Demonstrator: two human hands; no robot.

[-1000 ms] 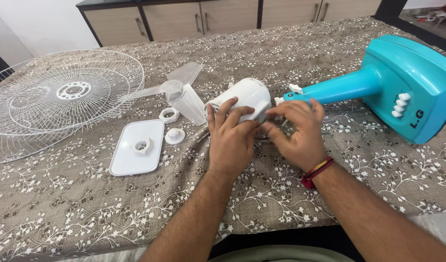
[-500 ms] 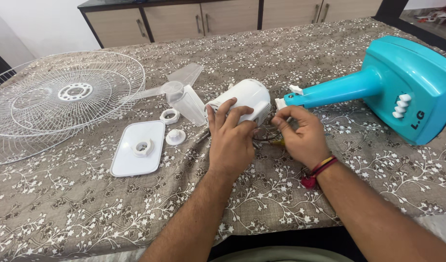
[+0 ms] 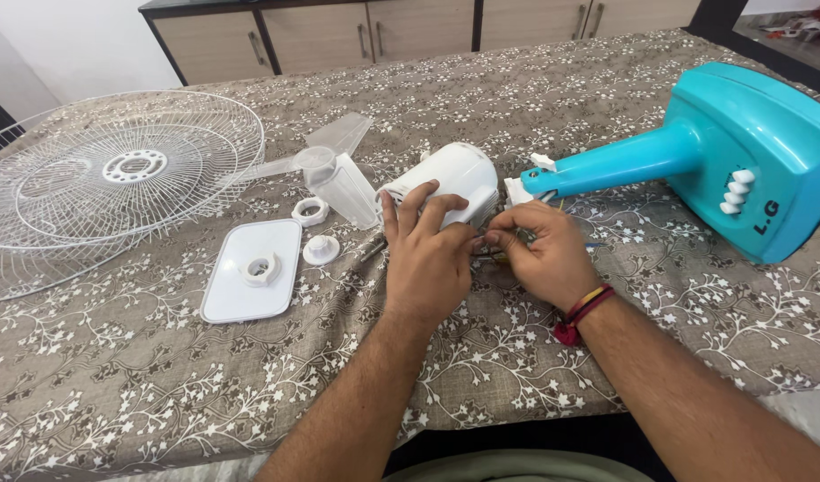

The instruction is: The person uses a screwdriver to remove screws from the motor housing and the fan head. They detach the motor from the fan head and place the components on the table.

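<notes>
The right hand [image 3: 542,259] is pinching its thumb and forefinger together on thin wires [image 3: 495,253] just behind the white motor housing [image 3: 450,183]; what exactly sits between the fingertips is too small to tell, but a yellowish end and a bluish strand are showing beside the knuckles. The left hand [image 3: 428,254] is lying over the near side of the housing, fingers spread and pressing on the shell, holding it down against the table [image 3: 160,384].

Step in hand, as a judgement: the person is working on the wiring at the rear of the housing, where it meets the neck of the turquoise fan stand [image 3: 722,156]. The next move is calling for fine fingertip control on the wires while the left hand is keeping the housing from rolling.

The housing is lying on its side near the middle of the table, under and just beyond the left fingers, touching them. The wires are running between the two hands, close to the white tip of the stand's neck.

Outward: a clear fan blade [image 3: 334,174] is lying just left of the housing; a white plate [image 3: 249,272], a white nut [image 3: 310,211] and a small cap [image 3: 321,250] are lying further left; a wire grille [image 3: 97,183] is covering the far left corner. Cabinets [image 3: 374,31] are standing beyond the far edge.
</notes>
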